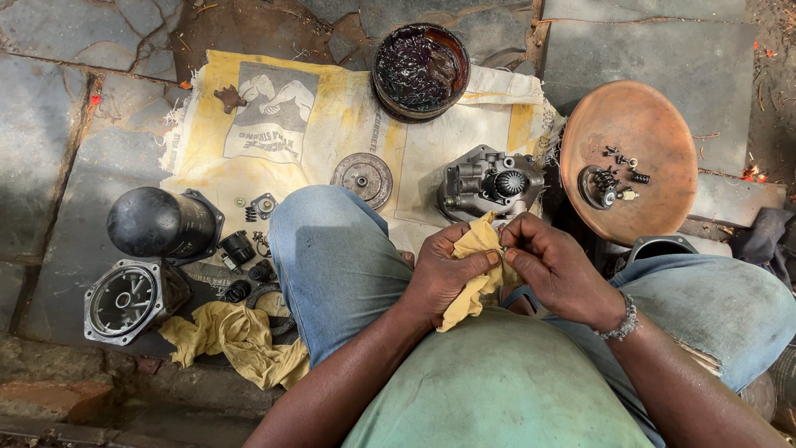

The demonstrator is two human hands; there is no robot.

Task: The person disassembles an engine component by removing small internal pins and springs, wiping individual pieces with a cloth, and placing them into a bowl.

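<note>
- Two hands meet in front of me, above my lap: my left hand (444, 274) and right hand (551, 265) both grip one yellow rag (474, 278).
- The left fingers are curled shut around the rag's middle, thumb pressed on the cloth.
- The right fingers are pinched together on the rag's upper edge; I cannot tell whether a small part sits inside the folds.
- The rag hangs between my knees, its top corner just in front of the grey pump housing (489, 182).
- That housing rests on a yellow-and-white sack (332, 124) spread over the stone floor (50, 124).
- A round metal disc (362, 178) lies on the sack, left of the housing and just beyond my left knee.
- A tub of dark grease (420, 70) stands at the sack's far edge.
- To my right, a rusty round pan (655, 108) holds springs, screws and a small dark round part (599, 187).
- At far left, a black canister (157, 222) lies on its side; near it a round grey cover (124, 300) faces up.
- Several small black rings and fittings (245, 270) are scattered between the canister and my left leg.
- A second yellow cloth (236, 336) lies crumpled on the ground beside my left thigh.
- A beaded bracelet (622, 319) circles my right wrist.
</note>
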